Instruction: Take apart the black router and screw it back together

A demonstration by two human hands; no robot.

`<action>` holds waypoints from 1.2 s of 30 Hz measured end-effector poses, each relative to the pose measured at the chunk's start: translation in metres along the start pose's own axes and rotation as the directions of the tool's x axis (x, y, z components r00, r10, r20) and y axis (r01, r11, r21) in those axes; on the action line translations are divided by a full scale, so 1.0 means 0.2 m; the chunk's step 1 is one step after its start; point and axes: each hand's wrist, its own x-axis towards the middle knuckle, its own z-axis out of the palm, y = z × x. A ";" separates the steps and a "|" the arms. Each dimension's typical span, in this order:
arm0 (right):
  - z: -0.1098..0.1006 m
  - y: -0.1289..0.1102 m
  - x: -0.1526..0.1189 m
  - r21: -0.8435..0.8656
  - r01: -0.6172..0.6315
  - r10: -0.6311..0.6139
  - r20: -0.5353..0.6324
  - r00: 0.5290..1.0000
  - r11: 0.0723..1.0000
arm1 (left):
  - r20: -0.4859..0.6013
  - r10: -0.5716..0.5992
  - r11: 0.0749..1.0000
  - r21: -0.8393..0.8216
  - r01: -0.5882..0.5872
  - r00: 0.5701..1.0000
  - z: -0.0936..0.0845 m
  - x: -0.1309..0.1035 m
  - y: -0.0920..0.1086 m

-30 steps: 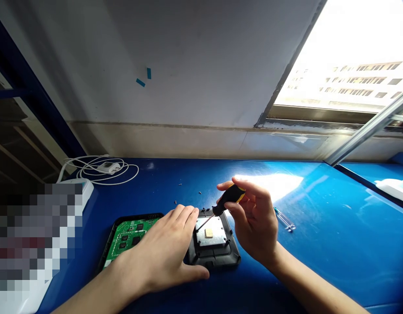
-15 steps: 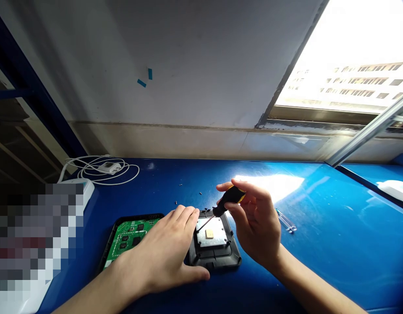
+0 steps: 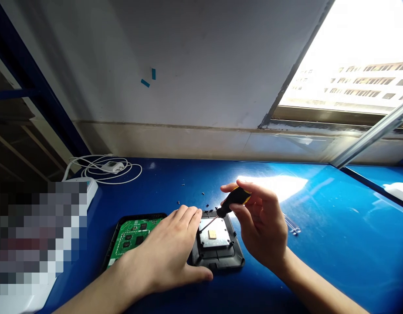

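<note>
My right hand (image 3: 266, 226) is closed round the black and yellow handle of a small screwdriver (image 3: 233, 203). The screwdriver slants down to the left, its tip at the left edge of a silver metal plate (image 3: 222, 242). A tan square pad (image 3: 212, 234) is on that plate, which lies in a black plastic cover (image 3: 222, 260). Along the cover's left side rests my left hand (image 3: 170, 248), fingers stretched and thumb apart, hiding that edge. Left of it, partly under my forearm, is a green circuit board (image 3: 136, 231) in a black housing.
Several small screws (image 3: 203, 193) lie on the blue table (image 3: 175, 174) behind the cover. A white cable with an adapter (image 3: 113, 166) is coiled at the back left. Clear, thin plastic pieces (image 3: 292, 226) lie beyond my right hand. A white device (image 3: 90, 187), mostly blurred out, stands left.
The whole view has shifted slightly, so everything appears a little further right. Both hands keep their places on the cover and the screwdriver; the screwdriver tip stays at the plate's left edge.
</note>
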 end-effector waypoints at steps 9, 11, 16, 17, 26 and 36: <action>-0.01 0.00 -0.01 -0.009 0.003 -0.003 -0.009 1.000 1.000 | 0.005 0.011 0.999 0.034 -0.011 1.000 0.01 0.00 -0.01; -0.01 0.00 -0.01 -0.013 0.003 -0.003 -0.008 1.000 1.000 | 0.007 0.013 0.999 0.038 -0.013 1.000 0.01 0.00 0.00; 0.00 0.00 -0.01 -0.014 0.004 -0.004 0.016 1.000 1.000 | 0.010 0.017 0.999 0.031 -0.018 1.000 0.00 0.00 0.00; 0.00 0.00 0.00 -0.010 0.006 -0.006 0.025 1.000 1.000 | 0.007 0.022 0.999 0.028 -0.022 1.000 0.00 0.00 0.00; 0.04 -0.01 0.07 0.100 0.007 -0.026 0.188 0.982 0.995 | -0.062 0.073 0.996 0.048 -0.070 0.995 0.03 0.02 -0.01; 0.12 -0.04 0.13 0.222 0.090 -0.120 0.123 0.985 0.971 | -0.053 0.086 0.996 0.027 -0.085 0.995 0.01 0.01 0.00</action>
